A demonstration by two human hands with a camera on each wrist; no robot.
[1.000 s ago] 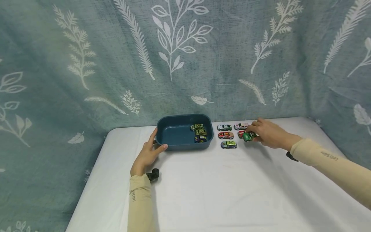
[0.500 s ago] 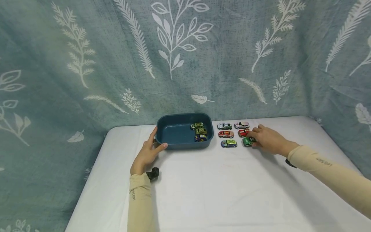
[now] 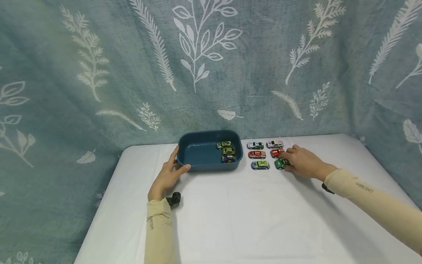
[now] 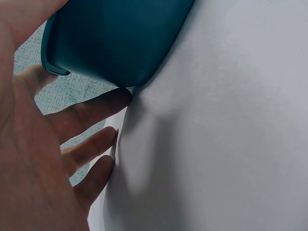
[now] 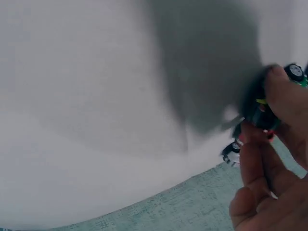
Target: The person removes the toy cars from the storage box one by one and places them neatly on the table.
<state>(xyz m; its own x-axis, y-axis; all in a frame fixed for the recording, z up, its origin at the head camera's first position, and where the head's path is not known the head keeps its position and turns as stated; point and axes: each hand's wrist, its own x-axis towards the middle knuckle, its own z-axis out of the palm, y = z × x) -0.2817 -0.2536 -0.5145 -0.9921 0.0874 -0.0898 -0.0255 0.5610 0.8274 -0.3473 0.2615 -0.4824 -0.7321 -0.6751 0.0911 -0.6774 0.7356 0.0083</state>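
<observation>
A green toy car (image 3: 281, 163) is pinched between the thumb and fingers of my right hand (image 3: 304, 162), low over the white table in front of a red toy car (image 3: 276, 152). In the right wrist view, my fingertips cover much of the green car. My left hand (image 3: 167, 179) spreads around the left front corner of a dark blue bin (image 3: 207, 167), thumb along its front wall and index finger along its left side. The left wrist view shows the other fingers extended, the middle fingertip right at the bin's lower edge. Three toy cars (image 3: 228, 150) lie inside the bin's right end.
Right of the bin, toy cars stand in two columns: a white-and-green car (image 3: 255, 145), a red-and-orange car (image 3: 256, 154), a blue-and-yellow car (image 3: 260, 165) and a white-and-pink car (image 3: 275, 144). A leaf-patterned curtain (image 3: 197, 106) hangs behind the table (image 3: 224, 220).
My right hand has lowered the green toy car slightly toward the front, from overlapping the red car to a spot in front of it. My left hand and the bin stay put.
</observation>
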